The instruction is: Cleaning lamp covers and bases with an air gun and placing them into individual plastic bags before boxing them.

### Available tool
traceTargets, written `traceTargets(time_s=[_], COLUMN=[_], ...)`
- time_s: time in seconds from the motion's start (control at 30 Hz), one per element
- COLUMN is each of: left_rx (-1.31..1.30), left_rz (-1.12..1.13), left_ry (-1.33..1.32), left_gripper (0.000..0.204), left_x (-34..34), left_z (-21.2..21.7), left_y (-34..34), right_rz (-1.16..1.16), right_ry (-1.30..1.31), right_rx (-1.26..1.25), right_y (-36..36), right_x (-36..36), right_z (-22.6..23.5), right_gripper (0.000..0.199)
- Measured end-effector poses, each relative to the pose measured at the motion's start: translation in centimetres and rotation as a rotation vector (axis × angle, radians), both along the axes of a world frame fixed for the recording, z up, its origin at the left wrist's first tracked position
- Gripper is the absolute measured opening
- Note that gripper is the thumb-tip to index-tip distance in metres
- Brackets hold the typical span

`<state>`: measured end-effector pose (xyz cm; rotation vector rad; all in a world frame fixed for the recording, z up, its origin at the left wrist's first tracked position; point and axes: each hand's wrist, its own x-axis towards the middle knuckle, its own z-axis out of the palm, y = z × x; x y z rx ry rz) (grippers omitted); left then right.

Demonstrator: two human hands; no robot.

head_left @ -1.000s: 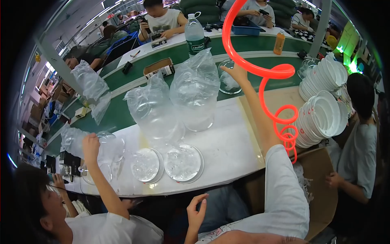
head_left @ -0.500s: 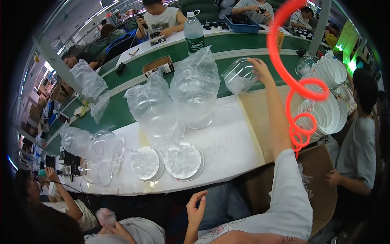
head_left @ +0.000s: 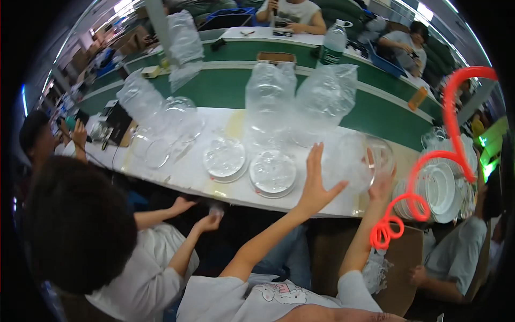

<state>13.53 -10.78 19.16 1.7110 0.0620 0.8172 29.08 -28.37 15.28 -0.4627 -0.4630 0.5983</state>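
Observation:
My right hand [head_left: 382,181] is closed on a clear plastic dome cover [head_left: 351,163], and its fingers show partly through the clear wall. The dome is tilted over the right part of the white tabletop, with its round rim toward the right. Just to its left, my left hand [head_left: 317,188] is raised with the fingers spread and holds nothing. I cannot tell whether its fingertips touch the dome. Further left lie two round white discs, a right one [head_left: 272,172] and a left one [head_left: 225,158], with clear, shiny material on top.
Behind the discs stand stacked clear domes in plastic bags [head_left: 271,102] [head_left: 326,102]. A red coiled hose [head_left: 440,155] hangs at the right, before stacked white round plates [head_left: 442,188]. A cardboard box [head_left: 399,263] stands below. At the left sits a co-worker [head_left: 155,257].
My right hand has drawn the dome back from the far side toward me. My left hand has risen from the table's front edge to beside it. The view has turned left.

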Motion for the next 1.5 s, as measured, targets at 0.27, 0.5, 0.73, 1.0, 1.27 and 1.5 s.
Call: traceTargets(time_s=[0.27, 0.5, 0.73, 1.0, 1.27, 1.5], left_rx=[0.018, -0.294, -0.316, 0.015, -0.118, -0.144], left_rz=[0.165, -0.23, -0.534, 0.5, 0.333, 0.15], left_ry=[0.093, 0.292, 0.277, 0.317, 0.317, 0.344], left_gripper=[0.06, 0.043, 0.04, 0.025, 0.032, 0.03], left_x=[-9.2, -20.3, -24.7, -19.9, -15.8, -17.5], left_z=[-4.0, -3.9, -6.9, -11.9, -16.9, -15.5], left_y=[0.7, -0.2, 0.6, 8.9, 3.2, 2.9], right_rz=[-0.011, 0.386, 0.428, 0.433, 0.611, 0.67], right_ry=[0.284, 0.499, 0.937, 0.378, 0.259, 0.191], right_rx=[-0.259, 0.04, 0.337, -0.647, -0.402, -0.425], right_y=[5.6, 4.3, 2.0, 1.9, 4.2, 4.2], right_x=[-12.0, -19.7, -24.2, -25.7, -28.2, -29.0], right_z=[-3.2, -7.7, -6.0, -10.8, -13.0, -13.2], right_gripper=[0.062, 0.058, 0.076, 0.072, 0.089, 0.081])
